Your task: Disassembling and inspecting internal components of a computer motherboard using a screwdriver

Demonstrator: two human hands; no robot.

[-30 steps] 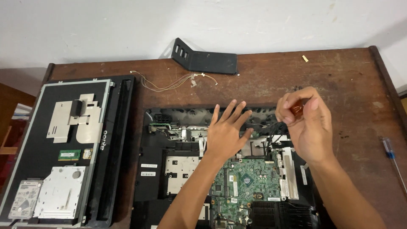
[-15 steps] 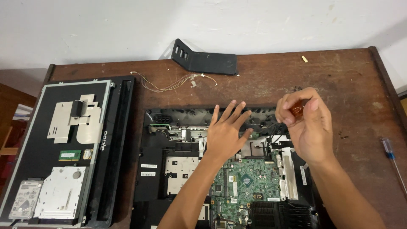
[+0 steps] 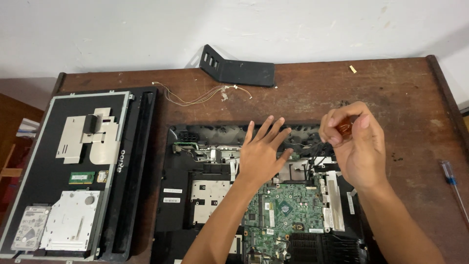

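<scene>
Dark brown wooden tabletop (image 3: pixel 400 93) carries two large units. Left: black flat display panel laid face down (image 3: pixel 44 181), bearing a silver optical drive (image 3: pixel 71 227), a silver hard disk (image 3: pixel 30 228) and a green memory stick (image 3: pixel 81 177). Centre: opened black laptop base with green circuit board (image 3: pixel 288 210). Left hand (image 3: pixel 261 154) released, fingers spread flat, pressing on the base's upper edge. Right hand (image 3: pixel 354 142) clenched round a small amber screwdriver handle (image 3: pixel 344 127), held above the base's right rear corner. Black angled plastic bracket (image 3: pixel 239 71) and loose thin wires (image 3: pixel 200 95) lie behind; blue-handled screwdriver (image 3: pixel 452 183) at right edge.
</scene>
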